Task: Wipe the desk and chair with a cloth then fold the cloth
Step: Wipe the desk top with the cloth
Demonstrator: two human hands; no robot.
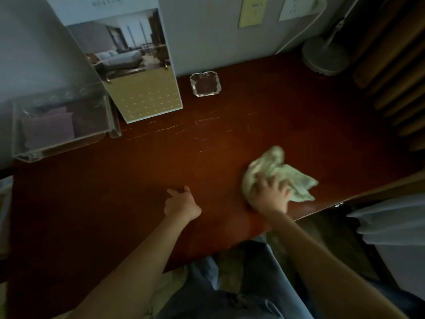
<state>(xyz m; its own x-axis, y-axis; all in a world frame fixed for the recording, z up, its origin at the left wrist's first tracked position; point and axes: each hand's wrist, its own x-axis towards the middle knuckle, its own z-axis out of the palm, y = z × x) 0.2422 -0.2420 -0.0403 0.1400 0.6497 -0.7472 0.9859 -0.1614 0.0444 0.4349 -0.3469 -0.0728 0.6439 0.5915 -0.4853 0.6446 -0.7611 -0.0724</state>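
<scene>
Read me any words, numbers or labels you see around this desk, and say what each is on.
None is readable.
Standing brochure: a print line along its top, too blurred to read.
Yellow card on the wall: dark marks, too blurred to read.
Green cloth: no print shows.

A glass ashtray (205, 84) sits in the upper middle of the frame, and just left of it stands a tall card (128, 65) with a photo of a room. A clear plastic box (62, 125) is at the left, and a round grey lamp base (325, 57) at the upper right.
</scene>
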